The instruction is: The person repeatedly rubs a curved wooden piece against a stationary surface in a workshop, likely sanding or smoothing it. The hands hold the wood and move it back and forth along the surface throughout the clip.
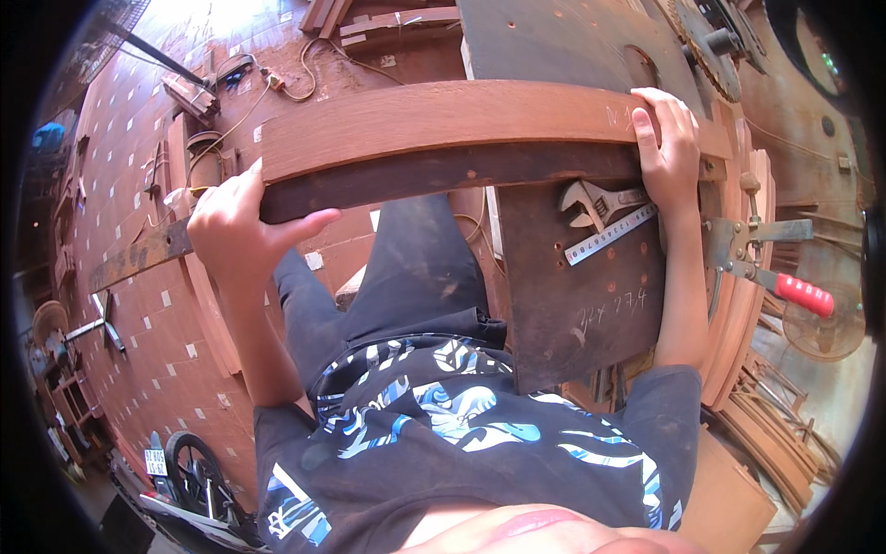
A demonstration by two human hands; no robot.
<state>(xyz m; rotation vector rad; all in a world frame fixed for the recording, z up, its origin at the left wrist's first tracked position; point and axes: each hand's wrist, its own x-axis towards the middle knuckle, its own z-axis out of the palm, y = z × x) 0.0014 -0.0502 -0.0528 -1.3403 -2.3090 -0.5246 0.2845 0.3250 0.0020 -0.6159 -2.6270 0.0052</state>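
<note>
A long reddish-brown wooden board [443,115] lies crosswise in front of me, along a dark straight bar [443,173] that runs out past its left end. My left hand [242,222] is closed around the board's left end, thumb stretched along the bar's lower side and the other fingers mostly hidden. Near the right end, my right hand [666,152] grips the board, its fingers over the far edge. Close to that wrist, an adjustable wrench [583,205] and a short ruler [609,237] rest on the dark worktable [591,319], which bears chalk marks.
A toothed circular saw blade [700,46] stands at the far right. A clamp with a red handle [803,294] sticks out beside the table. Curved wooden pieces [771,443] are stacked at the right. A cable [300,92] crosses the tiled floor [152,323], and a wheel [192,471] stands lower left.
</note>
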